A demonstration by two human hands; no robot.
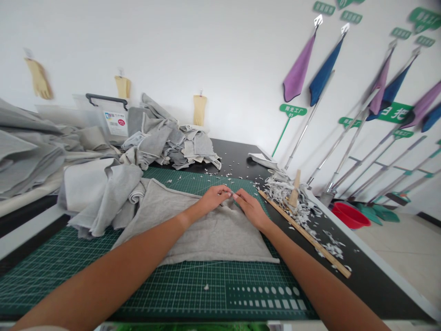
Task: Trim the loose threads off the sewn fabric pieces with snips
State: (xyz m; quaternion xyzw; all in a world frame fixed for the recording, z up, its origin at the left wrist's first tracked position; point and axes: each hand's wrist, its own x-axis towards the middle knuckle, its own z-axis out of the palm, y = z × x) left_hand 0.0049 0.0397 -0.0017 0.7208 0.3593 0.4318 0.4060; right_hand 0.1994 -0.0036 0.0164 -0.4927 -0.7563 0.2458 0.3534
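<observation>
A flat piece of grey cloth [206, 236] lies across the green cutting mat [193, 292]. At its far edge my left hand [217, 196] pinches the fabric between thumb and fingers. Right beside it, my right hand [248, 207] also grips that edge, and the fingertips of both hands nearly meet. Between them the cloth is gathered up in small folds. The part inside my fingers is hidden.
Heaps of grey cloth pieces [99, 193] are piled left and at the back, near a clear plastic box [115, 122]. On the right, a wooden strip [306, 234] lies beside fabric scraps [275, 188]. A red basin [349, 215] stands on the floor.
</observation>
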